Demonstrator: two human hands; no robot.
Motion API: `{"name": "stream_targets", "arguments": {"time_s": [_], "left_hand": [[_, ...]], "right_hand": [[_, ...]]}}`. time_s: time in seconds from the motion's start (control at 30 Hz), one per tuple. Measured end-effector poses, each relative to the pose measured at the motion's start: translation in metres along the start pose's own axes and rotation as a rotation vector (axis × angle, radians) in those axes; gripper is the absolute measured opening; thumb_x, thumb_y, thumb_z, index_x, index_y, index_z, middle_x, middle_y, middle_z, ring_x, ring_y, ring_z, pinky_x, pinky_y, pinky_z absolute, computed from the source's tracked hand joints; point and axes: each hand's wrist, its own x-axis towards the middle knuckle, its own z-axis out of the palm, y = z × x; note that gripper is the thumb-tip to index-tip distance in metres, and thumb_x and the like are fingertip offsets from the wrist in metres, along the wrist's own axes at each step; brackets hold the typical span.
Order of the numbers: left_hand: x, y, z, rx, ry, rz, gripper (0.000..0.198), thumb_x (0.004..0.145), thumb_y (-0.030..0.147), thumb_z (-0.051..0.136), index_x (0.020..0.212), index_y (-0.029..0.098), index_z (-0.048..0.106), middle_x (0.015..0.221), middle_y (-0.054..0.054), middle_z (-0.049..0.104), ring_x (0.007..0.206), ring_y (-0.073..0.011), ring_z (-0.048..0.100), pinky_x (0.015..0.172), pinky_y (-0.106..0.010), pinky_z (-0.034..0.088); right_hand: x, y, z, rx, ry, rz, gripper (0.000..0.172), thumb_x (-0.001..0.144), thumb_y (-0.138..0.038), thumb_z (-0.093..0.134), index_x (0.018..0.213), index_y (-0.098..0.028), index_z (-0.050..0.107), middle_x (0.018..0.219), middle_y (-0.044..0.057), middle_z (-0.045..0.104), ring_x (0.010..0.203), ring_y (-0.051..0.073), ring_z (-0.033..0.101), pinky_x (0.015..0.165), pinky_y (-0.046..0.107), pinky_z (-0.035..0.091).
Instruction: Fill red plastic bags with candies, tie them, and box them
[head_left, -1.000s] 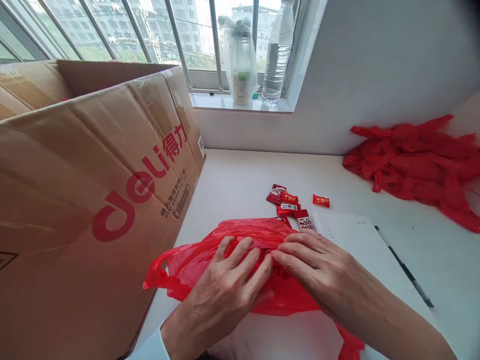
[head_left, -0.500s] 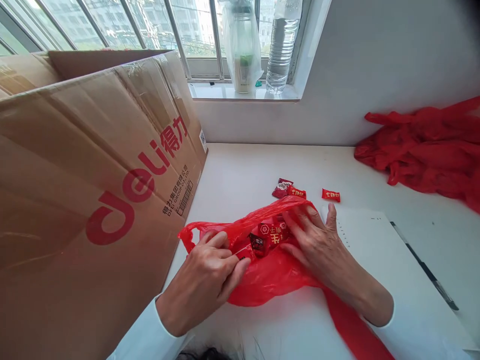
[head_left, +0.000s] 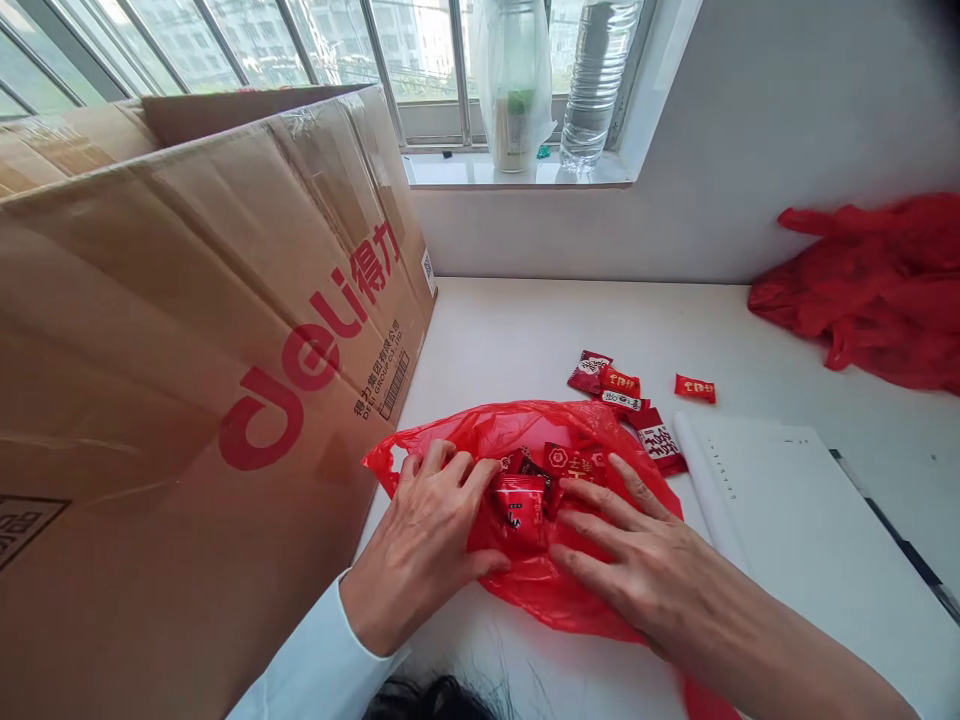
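Note:
A thin red plastic bag (head_left: 555, 608) lies spread on the table with its mouth open. Several red-wrapped snack packets (head_left: 520, 508) show inside it. My left hand (head_left: 431, 535) rests on the bag's left side, fingers bent over its opening and thumb stretched apart from them. Over the right part of the opening lies my right hand (head_left: 637, 550), fingers spread, close to the packets and holding none that I can see. Just behind the bag are a few loose packets (head_left: 591, 370), with a larger dark red packet (head_left: 658, 440) at its right edge.
A big cardboard box (head_left: 300, 270) stands at the left. One small red packet (head_left: 695, 388) lies apart, near white paper (head_left: 787, 500) with a pen (head_left: 900, 540) on it. Red bags (head_left: 870, 290) are heaped far right. A water bottle (head_left: 596, 90) stands on the windowsill.
The right hand has drawn back toward me from the bag's far rim. More packets now lie behind and right of the bag. My left fingers have loosened and spread. The view has shifted left.

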Motion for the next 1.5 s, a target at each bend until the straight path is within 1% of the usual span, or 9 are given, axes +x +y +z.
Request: {"name": "stream_targets", "arguments": {"time_s": [0.17, 0.37, 0.6, 0.73, 0.83, 1.03, 1.27, 1.4, 1.5], "left_hand": [[0.002, 0.002, 0.005, -0.144, 0.065, 0.029, 0.046, 0.071, 0.037, 0.079, 0.106, 0.020, 0.053, 0.101, -0.005, 0.057, 0.098, -0.0270, 0.045, 0.080, -0.043, 0.045], [0.001, 0.016, 0.013, -0.187, 0.126, 0.197, 0.027, 0.070, -0.002, 0.061, 0.075, 0.019, 0.044, 0.078, 0.001, 0.056, 0.080, -0.0201, 0.048, 0.072, -0.038, 0.042], [-0.002, 0.023, 0.011, -0.558, 0.217, 0.043, 0.015, 0.085, 0.021, 0.060, 0.074, 0.019, 0.050, 0.071, 0.002, 0.054, 0.062, -0.0120, 0.050, 0.055, -0.023, 0.041], [-0.002, 0.023, 0.006, -0.819, 0.222, -0.088, 0.021, 0.079, 0.030, 0.068, 0.072, 0.018, 0.052, 0.064, 0.004, 0.051, 0.056, -0.0100, 0.046, 0.050, -0.021, 0.038], [0.000, 0.024, 0.008, -0.894, 0.161, -0.085, 0.022, 0.075, 0.029, 0.071, 0.071, 0.018, 0.053, 0.064, 0.004, 0.052, 0.057, -0.0101, 0.047, 0.051, -0.021, 0.039], [-0.002, 0.030, 0.009, -1.007, 0.052, -0.019, 0.036, 0.068, 0.027, 0.081, 0.094, 0.022, 0.056, 0.084, 0.005, 0.065, 0.068, -0.0109, 0.061, 0.062, -0.018, 0.049], [-0.017, 0.045, 0.024, -0.758, 0.303, 0.252, 0.029, 0.078, 0.022, 0.074, 0.100, 0.022, 0.055, 0.082, 0.003, 0.066, 0.069, -0.0100, 0.063, 0.065, -0.016, 0.049], [-0.019, 0.045, 0.037, -0.788, 0.320, 0.391, 0.029, 0.082, 0.023, 0.069, 0.105, 0.020, 0.052, 0.078, 0.002, 0.062, 0.062, -0.0090, 0.057, 0.058, -0.016, 0.046], [-0.019, 0.047, 0.038, -0.889, 0.269, 0.372, 0.027, 0.079, 0.019, 0.070, 0.100, 0.021, 0.053, 0.075, 0.004, 0.058, 0.057, -0.0070, 0.051, 0.053, -0.014, 0.042]], "right_hand": [[-0.003, -0.003, 0.000, 0.119, -0.137, -0.032, 0.023, 0.080, -0.004, 0.053, 0.088, -0.022, 0.065, 0.108, 0.005, 0.064, 0.113, 0.020, 0.056, 0.104, 0.038, 0.042], [0.005, -0.005, -0.010, 0.257, -0.215, 0.267, 0.019, 0.084, -0.002, 0.050, 0.088, -0.020, 0.057, 0.091, 0.002, 0.063, 0.081, 0.017, 0.060, 0.069, 0.031, 0.052], [0.008, -0.001, -0.023, 0.690, -0.080, 0.483, 0.053, 0.079, -0.015, 0.067, 0.127, -0.025, 0.047, 0.118, 0.001, 0.060, 0.107, 0.015, 0.057, 0.089, 0.027, 0.048], [0.014, 0.006, -0.030, 1.139, -0.072, 0.524, 0.016, 0.086, -0.024, 0.061, 0.102, -0.020, 0.061, 0.095, -0.002, 0.067, 0.089, 0.012, 0.062, 0.080, 0.024, 0.049], [0.016, 0.008, -0.033, 1.320, -0.080, 0.589, 0.013, 0.086, -0.028, 0.062, 0.096, -0.019, 0.062, 0.088, -0.002, 0.066, 0.082, 0.011, 0.060, 0.073, 0.022, 0.047], [0.012, 0.004, -0.040, 1.092, -0.130, 0.546, 0.013, 0.081, -0.021, 0.068, 0.091, -0.021, 0.061, 0.079, -0.007, 0.061, 0.069, 0.008, 0.051, 0.064, 0.019, 0.038], [0.003, -0.002, -0.052, 0.945, -0.283, 0.534, 0.018, 0.081, -0.010, 0.063, 0.084, -0.022, 0.050, 0.084, -0.009, 0.064, 0.073, 0.007, 0.056, 0.066, 0.017, 0.039], [-0.004, -0.004, -0.057, 0.874, -0.358, 0.515, 0.022, 0.081, -0.006, 0.059, 0.074, -0.021, 0.043, 0.072, -0.008, 0.060, 0.062, 0.007, 0.051, 0.057, 0.019, 0.035], [-0.007, -0.005, -0.063, 0.866, -0.384, 0.471, 0.021, 0.084, -0.008, 0.057, 0.074, -0.021, 0.044, 0.073, -0.007, 0.059, 0.061, 0.009, 0.050, 0.056, 0.020, 0.036]]}}
